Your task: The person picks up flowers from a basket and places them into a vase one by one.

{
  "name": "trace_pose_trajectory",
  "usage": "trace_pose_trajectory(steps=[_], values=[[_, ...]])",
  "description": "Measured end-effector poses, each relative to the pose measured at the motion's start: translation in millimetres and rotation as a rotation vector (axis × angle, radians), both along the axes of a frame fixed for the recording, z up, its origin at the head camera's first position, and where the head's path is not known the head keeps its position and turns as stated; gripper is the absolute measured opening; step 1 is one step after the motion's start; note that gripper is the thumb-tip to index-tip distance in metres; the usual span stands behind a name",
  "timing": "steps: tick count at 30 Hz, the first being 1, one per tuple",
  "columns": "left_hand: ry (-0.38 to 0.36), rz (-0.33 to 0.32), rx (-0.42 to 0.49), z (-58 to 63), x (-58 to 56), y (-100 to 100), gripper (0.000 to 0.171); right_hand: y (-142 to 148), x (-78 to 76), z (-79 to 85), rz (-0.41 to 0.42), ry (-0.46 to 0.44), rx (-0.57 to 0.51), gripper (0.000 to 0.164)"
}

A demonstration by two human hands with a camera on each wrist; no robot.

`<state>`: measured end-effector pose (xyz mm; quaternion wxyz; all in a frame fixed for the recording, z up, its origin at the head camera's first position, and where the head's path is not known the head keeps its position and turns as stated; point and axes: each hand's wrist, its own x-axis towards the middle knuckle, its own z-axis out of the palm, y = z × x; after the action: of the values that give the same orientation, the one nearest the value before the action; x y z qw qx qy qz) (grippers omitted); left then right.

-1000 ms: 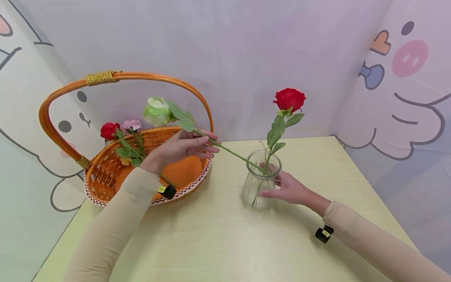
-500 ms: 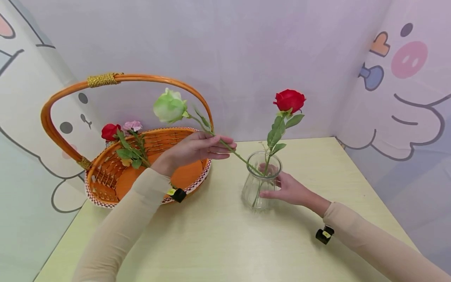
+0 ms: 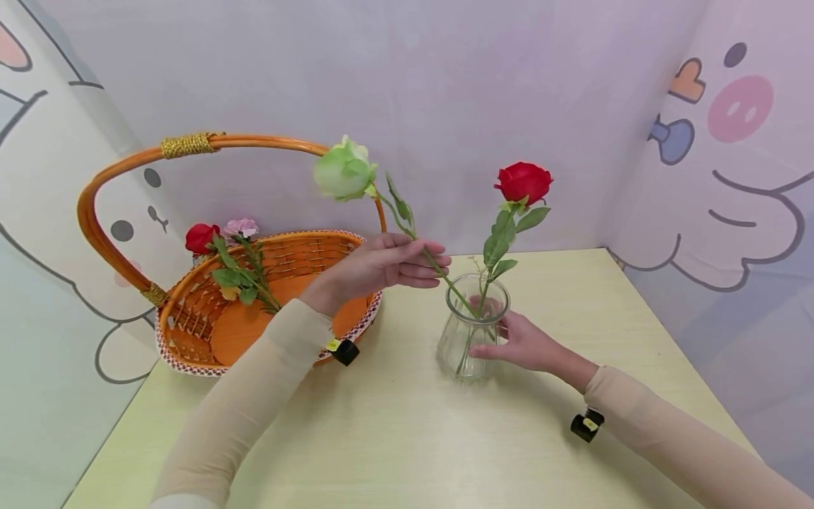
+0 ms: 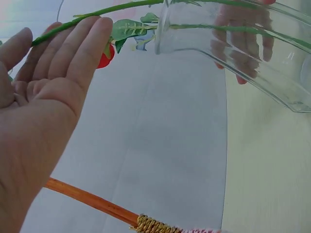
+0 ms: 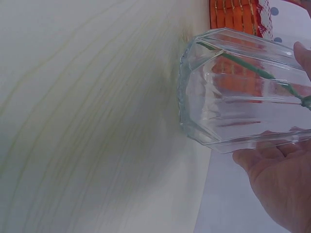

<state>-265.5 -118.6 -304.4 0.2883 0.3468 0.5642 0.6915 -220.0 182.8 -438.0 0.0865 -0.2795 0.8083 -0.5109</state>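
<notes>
One long-stemmed pale-green rose (image 3: 344, 170), seemingly light | left grip (image 3: 381, 265) pinched it midstem | faceted clear-glass vase (image 3: 451, 343), likely fragile | right grip (image 3: 524, 345) clasped its sides

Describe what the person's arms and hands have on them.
The left sleeve and right sleeve are long, plain and beige. The left hand and right hand show no gloves or rings. A small black block with a yellow label sits at each wrist; any print is too small to read. No cables show.

Smooth glass vase (image 3: 449, 346), glossy woven wicker basket (image 3: 305, 256), smooth wood-grained tabletop (image 3: 445, 445).
</notes>
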Motion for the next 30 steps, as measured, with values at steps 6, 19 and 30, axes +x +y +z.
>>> trace_pose_trajectory(steps=[6, 19, 30], values=[[0.038, 0.03, -0.061, -3.1, -3.1, 12.2, 0.034, -0.3, -1.5, -1.8, 0.004, -0.005, 0.002, 0.086], [0.035, 0.104, -0.156, -2.1, -4.1, 29.8, 0.033, 0.4, -2.7, -0.9, 0.002, -0.01, 0.007, 0.086], [0.073, 0.143, -0.273, 1.9, -5.0, 41.9, 0.028, -0.1, -2.7, -1.9, 0.005, -0.009, 0.017, 0.088]])
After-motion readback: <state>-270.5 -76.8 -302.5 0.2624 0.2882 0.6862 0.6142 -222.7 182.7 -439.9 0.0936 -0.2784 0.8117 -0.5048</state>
